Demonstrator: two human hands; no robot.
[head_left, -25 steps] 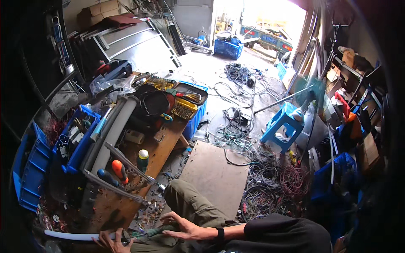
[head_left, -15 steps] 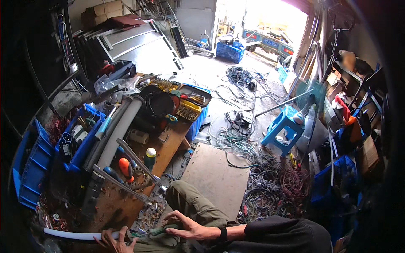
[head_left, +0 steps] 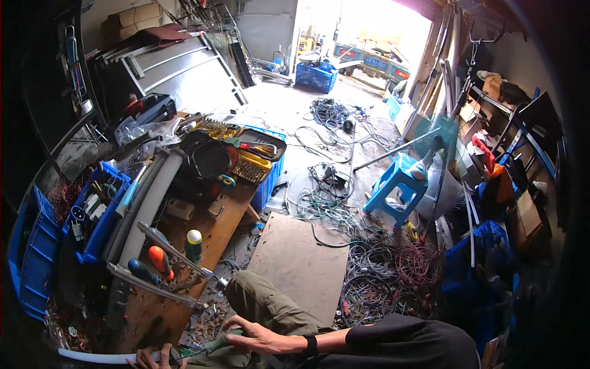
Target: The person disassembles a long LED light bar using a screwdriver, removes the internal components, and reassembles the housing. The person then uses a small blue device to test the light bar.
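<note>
At the lower edge my left hand (head_left: 153, 358) is closed around the end of a white tube (head_left: 98, 357), which stretches away to the left. My right hand (head_left: 261, 337), with a dark band at the wrist, grips the green handle of a slim tool, seemingly a screwdriver (head_left: 214, 346). Its thin shaft points left at the tube's end by my left fingers, over my legs. The tip and whatever it meets are too small and dark to make out.
A wooden bench (head_left: 209, 246) on the left bears an orange-handled tool (head_left: 160, 261), a metal frame (head_left: 166, 283) and blue bins (head_left: 98, 221). A board (head_left: 301, 258) lies ahead. Tangled cables (head_left: 387, 270), a blue stool (head_left: 396, 187) and a fan (head_left: 436, 138) stand to the right.
My right fingers, spread around the green handle before, have closed in on it. Bench, floor and tube all sit further left in the view, and my left hand appears lower.
</note>
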